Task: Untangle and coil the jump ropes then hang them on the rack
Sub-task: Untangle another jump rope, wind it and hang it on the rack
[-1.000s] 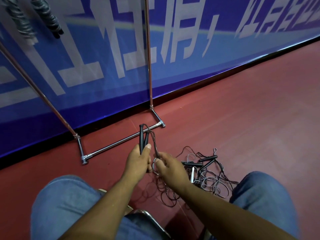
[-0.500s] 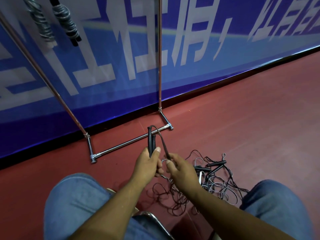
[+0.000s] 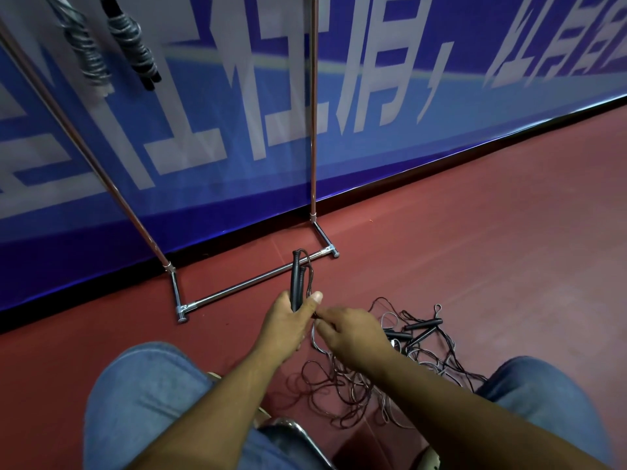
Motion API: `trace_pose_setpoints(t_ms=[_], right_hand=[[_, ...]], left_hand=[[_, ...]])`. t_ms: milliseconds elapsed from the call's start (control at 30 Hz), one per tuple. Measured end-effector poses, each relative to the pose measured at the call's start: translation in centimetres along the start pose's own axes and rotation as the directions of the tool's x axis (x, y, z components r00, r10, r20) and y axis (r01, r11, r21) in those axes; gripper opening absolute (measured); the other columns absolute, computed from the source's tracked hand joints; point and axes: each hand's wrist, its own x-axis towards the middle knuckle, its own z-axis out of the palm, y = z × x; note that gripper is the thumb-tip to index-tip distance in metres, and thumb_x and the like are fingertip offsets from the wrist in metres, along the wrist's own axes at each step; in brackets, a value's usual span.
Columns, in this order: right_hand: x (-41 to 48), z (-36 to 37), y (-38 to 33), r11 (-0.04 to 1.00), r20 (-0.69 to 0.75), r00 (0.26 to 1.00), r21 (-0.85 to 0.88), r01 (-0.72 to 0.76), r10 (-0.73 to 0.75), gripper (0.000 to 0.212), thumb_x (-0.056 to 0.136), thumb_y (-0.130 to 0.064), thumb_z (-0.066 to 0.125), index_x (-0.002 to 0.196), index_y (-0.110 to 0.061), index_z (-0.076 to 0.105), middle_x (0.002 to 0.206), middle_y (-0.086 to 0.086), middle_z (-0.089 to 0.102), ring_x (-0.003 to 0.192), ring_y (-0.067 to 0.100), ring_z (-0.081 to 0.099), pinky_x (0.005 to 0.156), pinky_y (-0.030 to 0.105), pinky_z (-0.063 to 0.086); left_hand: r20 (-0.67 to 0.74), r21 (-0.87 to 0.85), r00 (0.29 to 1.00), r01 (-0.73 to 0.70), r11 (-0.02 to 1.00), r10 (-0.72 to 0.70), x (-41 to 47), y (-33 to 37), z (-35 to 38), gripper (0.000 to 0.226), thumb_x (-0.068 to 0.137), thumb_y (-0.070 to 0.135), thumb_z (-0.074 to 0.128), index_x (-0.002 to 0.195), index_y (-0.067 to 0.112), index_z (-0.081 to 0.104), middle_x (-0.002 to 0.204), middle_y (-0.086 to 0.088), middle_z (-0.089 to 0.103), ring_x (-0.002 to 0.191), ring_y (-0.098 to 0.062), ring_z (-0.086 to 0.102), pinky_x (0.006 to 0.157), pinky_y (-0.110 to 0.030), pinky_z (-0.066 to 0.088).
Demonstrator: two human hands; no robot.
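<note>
My left hand [image 3: 285, 325] grips two black jump rope handles [image 3: 297, 279] held upright together, thumb across them. Close beside it, my right hand [image 3: 353, 332] pinches the thin cord of that rope just below the handles. The cord runs down into a tangled pile of ropes [image 3: 390, 371] on the red floor between my knees, with several black handles [image 3: 422, 325] lying in it. A metal rack [image 3: 314, 130] stands ahead against the blue banner. Two coiled ropes [image 3: 112, 45] hang from it at the top left.
The rack's base bar [image 3: 251, 283] lies on the floor just beyond my hands. A blue banner wall [image 3: 441, 96] closes the far side. My knees in jeans [image 3: 146, 395] flank the pile, and a chair's metal edge [image 3: 291, 432] shows between them.
My right hand has slid up the cord toward the handles, closing the gap with my left hand. The view has tilted slightly, showing more of the hanging coils.
</note>
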Motion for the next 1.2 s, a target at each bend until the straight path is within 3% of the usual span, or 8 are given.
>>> trace_pose_setpoints(t_ms=[200,433,500,633,800,900,1033,1200], right_hand=[[0.0,-0.4,-0.6,0.992,0.027,0.998,-0.114,0.057,-0.054,0.022,0.101,-0.042,0.044,0.105,-0.027,0.06,0.086,-0.004,0.055,0.076,0.022,0.055,0.063,0.034,0.034],[-1.1,0.5,-0.7,0.988,-0.073,0.997,0.155,0.01,0.002,0.042,0.092,-0.03,0.056,0.133,-0.036,0.05,0.07,-0.016,0.058,0.062,0.01,0.053,0.058,0.03,0.036],[-1.1,0.5,-0.3,0.982,-0.047,0.998,0.184,-0.04,0.05,0.032,0.092,-0.033,0.059,0.124,-0.035,0.054,0.064,-0.018,0.054,0.06,0.007,0.051,0.059,0.03,0.039],[-0.9,0.1,0.5,0.991,-0.01,0.999,0.128,-0.047,0.049,0.018,0.092,-0.046,0.057,0.084,-0.03,0.058,0.072,-0.012,0.056,0.068,0.007,0.051,0.059,0.029,0.038],[0.0,-1.8,1.5,0.979,0.084,0.996,0.196,-0.059,0.043,0.02,0.091,-0.041,0.065,0.109,-0.034,0.068,0.086,-0.014,0.065,0.076,0.0,0.058,0.067,0.025,0.048],[0.5,-3.1,2.1,0.925,0.196,0.979,0.36,-0.126,0.057,0.016,0.09,-0.025,0.072,0.102,-0.034,0.066,0.077,-0.01,0.066,0.065,-0.001,0.055,0.062,0.02,0.044],[1.2,-4.1,2.5,0.97,0.23,0.972,0.225,-0.094,0.041,0.011,0.086,-0.032,0.075,0.087,-0.026,0.066,0.073,-0.014,0.066,0.063,-0.002,0.055,0.06,0.023,0.043],[2.4,-4.2,1.0,0.998,0.244,0.968,0.001,0.056,-0.055,0.015,0.084,-0.04,0.073,0.089,-0.027,0.067,0.083,-0.01,0.069,0.073,0.01,0.06,0.061,0.031,0.044]], left_hand=[[-0.012,-0.024,1.0,0.004,1.0,-0.004,0.1,0.4,0.4,0.026,0.102,0.031,0.06,0.086,0.013,0.052,0.053,-0.001,0.046,0.043,-0.018,0.04,0.043,-0.027,0.034],[-0.064,-0.21,0.996,0.05,0.976,-0.065,0.4,1.4,0.1,0.017,0.106,0.022,0.052,0.092,0.013,0.047,0.063,-0.005,0.045,0.044,-0.013,0.033,0.045,-0.026,0.025],[-0.072,-0.258,0.995,0.053,0.965,-0.074,0.2,1.8,-0.1,0.015,0.107,0.021,0.051,0.095,0.013,0.048,0.067,-0.001,0.051,0.045,-0.01,0.034,0.043,-0.024,0.026],[-0.078,-0.215,0.996,0.024,0.976,-0.042,0.4,1.8,-0.8,0.018,0.105,0.027,0.055,0.093,0.016,0.047,0.069,-0.002,0.045,0.045,-0.01,0.032,0.042,-0.023,0.027],[0.091,-0.097,0.995,0.04,0.995,-0.031,0.6,1.1,-1.4,0.04,0.095,0.05,0.067,0.101,0.015,0.049,0.068,0.0,0.034,0.044,-0.01,0.027,0.043,-0.023,0.026],[0.229,-0.129,0.971,0.102,0.986,-0.07,0.4,1.1,-2.2,0.059,0.085,0.062,0.071,0.108,0.013,0.049,0.066,0.004,0.031,0.048,-0.009,0.023,0.044,-0.022,0.023],[0.359,0.165,0.933,-0.064,0.984,0.0,0.1,1.1,-3.1,0.057,0.077,0.062,0.081,0.093,0.02,0.046,0.069,0.006,0.041,0.051,-0.005,0.035,0.047,-0.023,0.034],[0.352,0.586,0.927,-0.11,0.803,-0.13,0.3,1.2,-2.6,0.049,0.075,0.041,0.089,0.101,0.026,0.051,0.088,0.01,0.057,0.074,-0.006,0.054,0.062,-0.025,0.043]])
